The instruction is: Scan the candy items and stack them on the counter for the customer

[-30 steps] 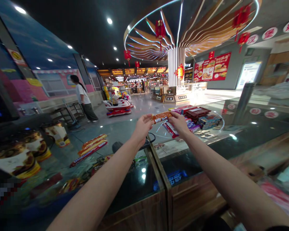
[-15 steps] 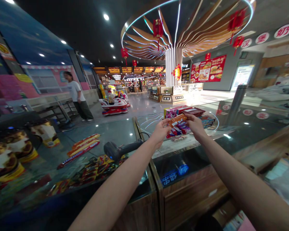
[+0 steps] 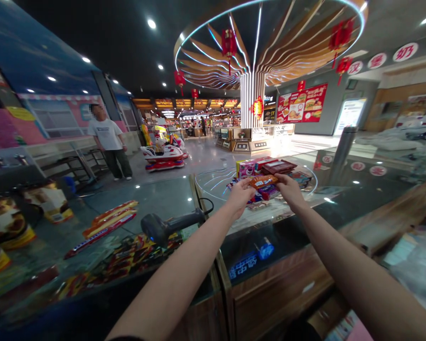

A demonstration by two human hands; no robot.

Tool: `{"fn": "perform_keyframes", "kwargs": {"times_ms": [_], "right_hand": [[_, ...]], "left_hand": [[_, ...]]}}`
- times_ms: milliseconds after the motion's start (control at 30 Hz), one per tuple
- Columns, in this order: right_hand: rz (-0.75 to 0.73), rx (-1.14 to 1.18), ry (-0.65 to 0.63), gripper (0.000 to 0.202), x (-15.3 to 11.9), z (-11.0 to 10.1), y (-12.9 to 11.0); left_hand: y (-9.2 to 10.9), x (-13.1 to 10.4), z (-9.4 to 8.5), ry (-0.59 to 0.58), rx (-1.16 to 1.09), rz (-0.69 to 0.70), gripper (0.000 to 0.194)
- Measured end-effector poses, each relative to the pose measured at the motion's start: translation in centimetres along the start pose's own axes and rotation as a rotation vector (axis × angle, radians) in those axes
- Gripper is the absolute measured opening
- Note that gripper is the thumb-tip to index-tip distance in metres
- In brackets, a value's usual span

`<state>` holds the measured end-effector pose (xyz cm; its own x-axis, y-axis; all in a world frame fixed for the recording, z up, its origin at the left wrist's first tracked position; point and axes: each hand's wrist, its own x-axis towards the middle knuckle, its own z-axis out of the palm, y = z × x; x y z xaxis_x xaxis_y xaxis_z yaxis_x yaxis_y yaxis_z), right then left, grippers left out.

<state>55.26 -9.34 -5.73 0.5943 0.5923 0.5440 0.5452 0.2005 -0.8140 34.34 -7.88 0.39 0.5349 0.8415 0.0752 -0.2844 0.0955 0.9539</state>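
An orange-wrapped snack bar (image 3: 263,182) is stretched between my two hands, just above a pile of packaged snacks on the glass counter. My left hand (image 3: 242,195) pinches its left end; my right hand (image 3: 287,189) has the right end between thumb and fingers. Beneath and beside the bar lie purple packets (image 3: 269,192), partly hidden by it. Behind are a pink box (image 3: 247,169) and a dark red pack (image 3: 279,166). A black handheld barcode scanner (image 3: 170,226) rests on the counter, left of my left forearm.
Long wrapped sausages (image 3: 108,220) lie on the left counter (image 3: 163,192), with brown and white bags (image 3: 51,201) farther left. A grey post (image 3: 344,147) rises at the right. Beyond the counter stand a person (image 3: 108,139) and a red and white kiddie ride (image 3: 163,154).
Both hands have lowered the orange bar slightly, and it now lies more level. The view has turned a little to the right. The person beyond the counter now faces more toward me.
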Motion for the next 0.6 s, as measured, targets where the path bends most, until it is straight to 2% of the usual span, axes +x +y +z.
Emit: {"fn": "perform_keyframes", "kwargs": {"times_ms": [167, 333, 467, 600], "right_hand": [[0.014, -0.086, -0.024, 0.053, -0.4, -0.3, 0.3], [-0.038, -0.174, -0.055, 0.053, -1.2, 0.2, -0.4], [-0.083, -0.201, -0.076, 0.051, -2.1, 0.7, -1.7], [-0.121, -0.234, -0.076, 0.049, -3.1, 1.2, -3.0]], "left_hand": [[-0.8, 0.6, -0.3, -0.005, 0.138, 0.049, 0.052], [-0.4, 0.6, -1.5, 0.002, 0.368, 0.144, 0.044], [0.2, 0.9, -2.5, 0.057, 0.551, 0.214, 0.037], [0.0, 1.6, -3.5, 0.126, 0.605, 0.242, 0.034]]}}
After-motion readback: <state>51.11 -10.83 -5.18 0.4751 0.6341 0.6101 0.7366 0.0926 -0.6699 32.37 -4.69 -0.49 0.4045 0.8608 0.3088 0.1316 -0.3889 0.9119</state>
